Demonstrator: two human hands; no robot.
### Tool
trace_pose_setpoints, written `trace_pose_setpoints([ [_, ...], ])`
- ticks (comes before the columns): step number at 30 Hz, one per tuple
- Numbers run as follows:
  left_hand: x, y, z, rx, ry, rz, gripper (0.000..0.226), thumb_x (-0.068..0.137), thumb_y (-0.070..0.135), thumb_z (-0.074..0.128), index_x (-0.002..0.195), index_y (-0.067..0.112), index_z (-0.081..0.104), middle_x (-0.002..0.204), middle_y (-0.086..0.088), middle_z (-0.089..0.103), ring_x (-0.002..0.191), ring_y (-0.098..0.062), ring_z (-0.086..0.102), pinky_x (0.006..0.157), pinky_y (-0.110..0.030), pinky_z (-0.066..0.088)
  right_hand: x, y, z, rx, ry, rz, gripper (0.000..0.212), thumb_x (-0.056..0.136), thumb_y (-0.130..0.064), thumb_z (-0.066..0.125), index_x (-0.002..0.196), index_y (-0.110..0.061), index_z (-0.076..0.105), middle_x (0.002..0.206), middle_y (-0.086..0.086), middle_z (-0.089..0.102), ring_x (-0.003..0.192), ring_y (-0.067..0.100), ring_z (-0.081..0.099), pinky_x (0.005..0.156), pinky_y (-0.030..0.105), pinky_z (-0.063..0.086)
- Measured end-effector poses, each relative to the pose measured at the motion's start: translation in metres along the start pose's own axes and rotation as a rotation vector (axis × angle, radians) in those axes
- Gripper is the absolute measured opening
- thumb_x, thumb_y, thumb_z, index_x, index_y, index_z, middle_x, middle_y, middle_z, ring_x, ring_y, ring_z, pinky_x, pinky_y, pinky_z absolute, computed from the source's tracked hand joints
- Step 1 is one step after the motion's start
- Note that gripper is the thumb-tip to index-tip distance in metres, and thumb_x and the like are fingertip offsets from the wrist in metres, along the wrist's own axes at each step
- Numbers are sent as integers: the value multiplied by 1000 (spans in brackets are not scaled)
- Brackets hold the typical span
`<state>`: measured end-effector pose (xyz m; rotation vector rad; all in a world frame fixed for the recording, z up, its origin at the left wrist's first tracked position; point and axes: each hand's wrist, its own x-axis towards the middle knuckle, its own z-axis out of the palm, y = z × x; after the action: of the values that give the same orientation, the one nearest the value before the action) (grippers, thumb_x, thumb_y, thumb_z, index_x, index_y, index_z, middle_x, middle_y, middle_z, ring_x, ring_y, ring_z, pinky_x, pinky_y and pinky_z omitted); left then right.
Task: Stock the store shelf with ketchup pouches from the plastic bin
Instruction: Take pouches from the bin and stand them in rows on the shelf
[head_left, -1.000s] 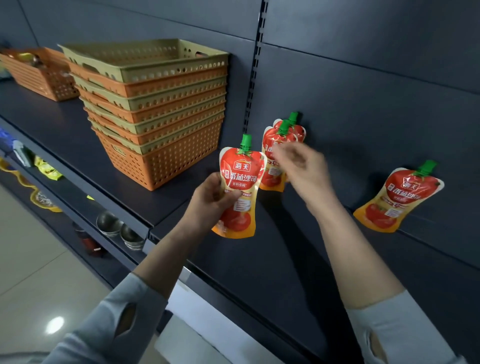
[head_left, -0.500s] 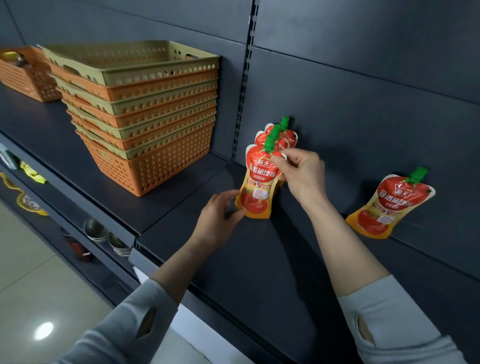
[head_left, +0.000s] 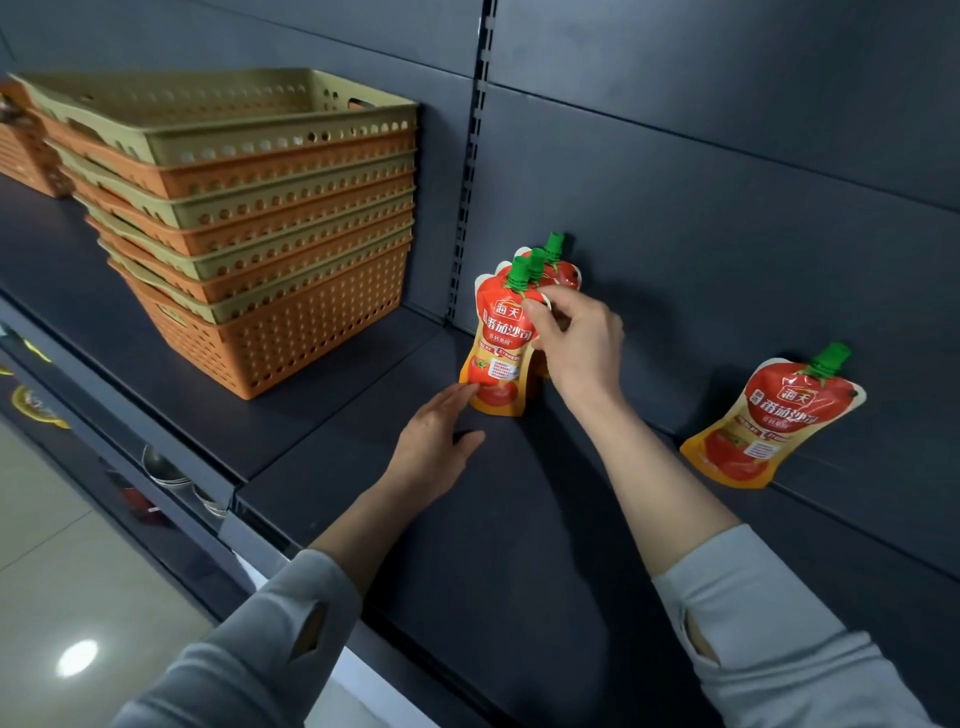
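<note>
Dark steel shelf (head_left: 363, 447) and a matching back panel (head_left: 727, 208) fill most of the view. The front pouch (head_left: 498, 353) stands upright on the shelf, green cap up and label facing out.

The right hand (head_left: 582, 343) pinches its upper right edge between thumb and curled fingertips, likely to keep the floppy top from folding while the base settles. The left hand (head_left: 436, 447) lies flat on the shelf in front and to the left of the pouch. Its fingers are straight and grip nothing, and the tips touch the pouch's lower left corner, apparently to square the foot.

Two more pouches (head_left: 563, 273) stand directly behind the front pouch and close against it, so this one looks like the next in a row built outward from the panel. Well to its right a lone pouch (head_left: 769, 426) leans tilted against the panel.

To the left of the front pouch, past a slotted upright (head_left: 470, 156), sits a stack of nested orange and beige baskets (head_left: 270, 249). Lower left of the pouch are a shelf of metal bowls (head_left: 161, 467) and a pale tiled floor (head_left: 52, 571). No bin holding pouches is in view.
</note>
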<state>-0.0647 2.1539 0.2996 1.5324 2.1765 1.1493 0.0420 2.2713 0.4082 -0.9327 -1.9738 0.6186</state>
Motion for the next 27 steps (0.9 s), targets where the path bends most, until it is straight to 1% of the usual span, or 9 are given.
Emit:
trace_pose_setpoints([
  [5,2,-5,4,21,-2,-11,65,89,22,65,147,21,36,150,-1,41,138,-19,38,112,-39,35,-2,3,0,-66,-17,-52,21,96,-35,63,102,-17,70,96,0,74,83,21,71,78,45,59],
  [9,3,-5,3,42,-28,-22,66,90,23,64,148,22,34,152,0,39,139,-19,36,113,-40,33,-1,4,-1,-130,-47,-72,24,97,-35,62,111,-17,69,105,2,74,96,24,69,89,46,55],
  [13,-3,-2,-6,33,-28,-14,65,89,22,64,147,24,36,149,1,43,137,-18,40,111,-39,36,-5,3,-6,-185,-70,-110,29,96,-35,64,120,-18,66,111,3,74,100,25,69,90,44,55],
  [15,-10,3,-17,32,14,-3,60,89,20,65,144,25,42,143,2,49,131,-17,45,106,-32,39,-12,3,-11,-213,-58,-139,31,95,-33,65,123,-20,63,112,1,73,99,23,69,88,38,54],
  [17,-21,6,-34,29,82,-8,53,88,19,65,138,27,49,137,2,55,125,-16,51,101,-29,40,-25,3,-16,-233,-25,-172,30,94,-30,66,122,-20,60,107,-2,72,94,19,69,83,35,54],
  [19,-40,7,-52,6,153,4,46,88,19,65,132,29,55,131,3,60,119,-15,57,100,-32,45,-45,1,-18,-248,15,-186,32,94,-28,66,123,-20,57,103,-3,69,89,19,68,79,38,55],
  [22,-83,1,-79,-57,251,30,36,88,14,65,122,26,63,119,3,66,106,-13,65,93,-37,52,-90,-8,-17,-242,64,-170,41,94,-26,64,132,-16,52,108,2,67,91,20,66,78,36,53],
  [25,-142,-11,-105,-101,327,13,29,89,14,62,116,23,67,112,4,69,97,-13,67,87,-36,54,-145,-28,-7,-169,82,-205,33,95,-23,61,126,-13,58,103,4,65,87,20,64,77,39,53],
  [27,-189,-25,-120,-119,366,-54,26,91,13,61,114,23,68,108,6,70,92,-10,68,85,-31,55,-188,-44,8,-126,45,-234,26,97,-21,59,120,-11,63,100,4,65,83,19,63,75,34,52],
])
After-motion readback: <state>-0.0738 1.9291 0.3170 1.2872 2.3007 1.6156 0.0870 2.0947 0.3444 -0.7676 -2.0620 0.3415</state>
